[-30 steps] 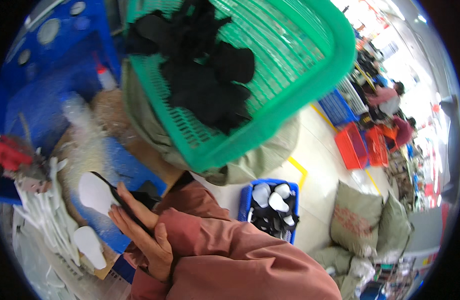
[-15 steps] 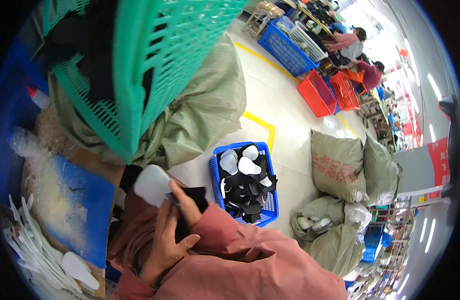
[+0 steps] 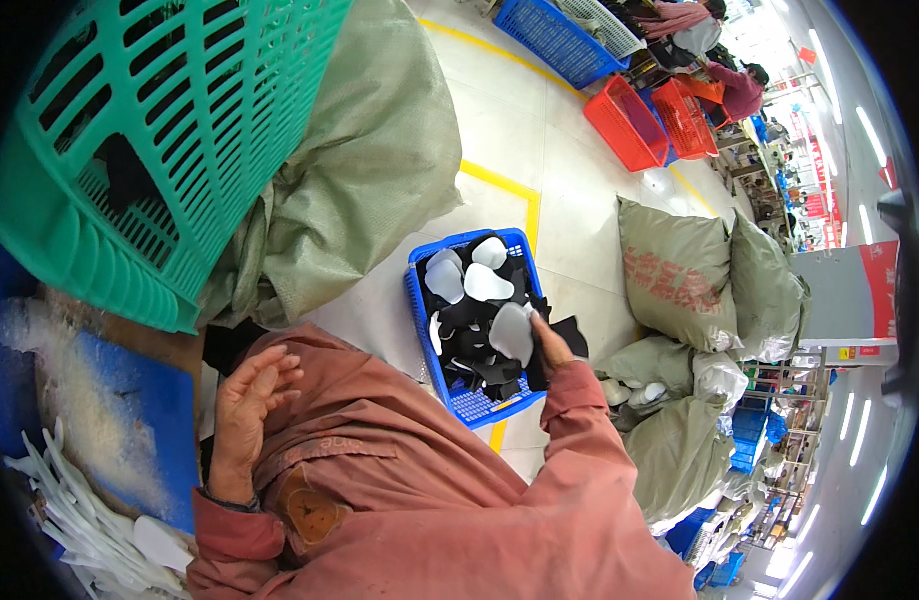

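Note:
My right hand (image 3: 555, 346) is over the right side of a blue basket (image 3: 417, 300). It is closed on a piece made of a pale, rounded, shell-like part (image 3: 512, 334) and a black fabric part (image 3: 575, 337). Inside the basket lie black pieces and several white rounded ones, among them a white piece (image 3: 489, 283). Above my lap at the left, my left hand (image 3: 248, 410) holds nothing; its fingers are loosely bent and apart. A pile of long white pieces (image 3: 85, 510) lies near the lower left, beside a blue board (image 3: 175, 410) dusted with pale powder.
A tall green slotted basket (image 3: 170, 150) stands at upper left, against a green woven sack (image 3: 380, 170). Filled sacks (image 3: 675, 270) stand at the right. Red crates (image 3: 625, 122) and a large blue crate (image 3: 560, 42) are farther off, with people (image 3: 737, 90) beyond.
My right hand has moved right, from my lap to the basket, carrying the white and black piece. My left hand has let go and shifted left. The whole view has turned.

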### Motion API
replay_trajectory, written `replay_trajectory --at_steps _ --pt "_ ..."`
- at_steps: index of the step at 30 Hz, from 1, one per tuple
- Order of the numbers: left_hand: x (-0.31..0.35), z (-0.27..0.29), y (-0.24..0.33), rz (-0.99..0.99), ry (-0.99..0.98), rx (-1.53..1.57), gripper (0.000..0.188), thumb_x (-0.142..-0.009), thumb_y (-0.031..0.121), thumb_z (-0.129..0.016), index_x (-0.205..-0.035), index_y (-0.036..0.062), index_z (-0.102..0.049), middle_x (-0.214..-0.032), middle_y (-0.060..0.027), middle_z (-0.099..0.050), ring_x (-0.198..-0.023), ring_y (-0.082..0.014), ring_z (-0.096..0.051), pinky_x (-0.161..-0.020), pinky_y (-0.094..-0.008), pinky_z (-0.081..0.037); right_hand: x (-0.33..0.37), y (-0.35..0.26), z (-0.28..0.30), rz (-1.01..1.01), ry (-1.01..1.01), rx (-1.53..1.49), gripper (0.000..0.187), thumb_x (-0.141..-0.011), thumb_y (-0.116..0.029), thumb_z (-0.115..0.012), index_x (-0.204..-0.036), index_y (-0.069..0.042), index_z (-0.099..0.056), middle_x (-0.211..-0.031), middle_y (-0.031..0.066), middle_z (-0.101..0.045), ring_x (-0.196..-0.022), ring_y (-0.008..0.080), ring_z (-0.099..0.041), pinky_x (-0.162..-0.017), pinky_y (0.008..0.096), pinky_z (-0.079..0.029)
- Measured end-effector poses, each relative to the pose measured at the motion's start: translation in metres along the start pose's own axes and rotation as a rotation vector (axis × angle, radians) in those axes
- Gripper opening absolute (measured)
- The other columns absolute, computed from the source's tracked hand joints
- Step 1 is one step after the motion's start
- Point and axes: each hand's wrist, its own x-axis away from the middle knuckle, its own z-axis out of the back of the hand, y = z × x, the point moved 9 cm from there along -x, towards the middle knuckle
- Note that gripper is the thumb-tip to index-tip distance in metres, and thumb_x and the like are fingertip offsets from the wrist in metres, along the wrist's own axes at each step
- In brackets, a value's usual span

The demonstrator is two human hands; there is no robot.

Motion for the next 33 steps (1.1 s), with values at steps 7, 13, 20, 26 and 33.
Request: replay_trajectory --at_steps 7,13,20,26,33 --pt "0.025 0.027 -0.024 0.099 0.125 0.038 0.032 -0.103 0.016 -0.062 -0.132 0.0031 -0.064 -0.123 -0.0101 -0.070 -0.109 -0.0211 -0.069 -0.091 -0.0359 -0.058 -0.103 0.090 0.066 0.061 0.151 1.553 0.042 -0.104 -0.037 -0.059 -0.135 -0.008 -0.062 -0.120 0.0154 -0.071 -0.108 0.0255 -0.068 -0.093 0.0397 -0.053" --pt "0.060 0.019 0.042 -0.103 -0.027 -0.096 0.036 -0.104 0.021 -0.064 -0.133 0.0008 -0.065 -0.118 -0.0096 -0.073 -0.107 -0.0173 -0.069 -0.090 -0.0320 -0.056 -0.053 0.049 -0.045 -0.021 -0.110 0.794 0.045 -0.102 -0.036 -0.064 -0.126 0.001 -0.069 -0.113 0.0114 -0.074 -0.104 0.0246 -0.069 -0.089 0.0394 -0.055" --pt "0.016 0.007 0.239 -1.018 0.383 -1.094 0.038 -0.093 0.012 -0.070 -0.131 0.0049 -0.067 -0.135 -0.0193 -0.061 -0.126 -0.0358 -0.058 -0.105 -0.0411 -0.048 0.073 0.009 -0.325 0.460 -0.794 1.073 0.042 -0.104 -0.033 -0.059 -0.130 -0.001 -0.067 -0.122 0.0138 -0.072 -0.114 0.0234 -0.066 -0.101 0.0354 -0.050" --pt "-0.098 0.060 0.264 -0.745 0.731 -1.468 0.039 -0.087 0.016 -0.076 -0.124 0.0053 -0.070 -0.134 -0.0156 -0.059 -0.130 -0.0350 -0.052 -0.111 -0.0461 -0.039 0.132 0.018 -0.389 0.578 -0.931 1.169 0.047 -0.103 -0.037 -0.058 -0.136 -0.004 -0.063 -0.132 0.0185 -0.067 -0.126 0.0322 -0.062 -0.107 0.0394 -0.047" --pt "-0.090 0.064 0.259 -0.991 0.673 -1.377 0.017 -0.084 0.014 -0.077 -0.098 0.0035 -0.077 -0.092 -0.0112 -0.068 -0.092 -0.0298 -0.066 -0.084 -0.0430 -0.051 0.157 0.015 -0.422 0.498 -0.972 1.068 0.040 -0.106 -0.031 -0.057 -0.132 -0.001 -0.066 -0.122 0.0160 -0.071 -0.114 0.0234 -0.067 -0.096 0.0359 -0.053"
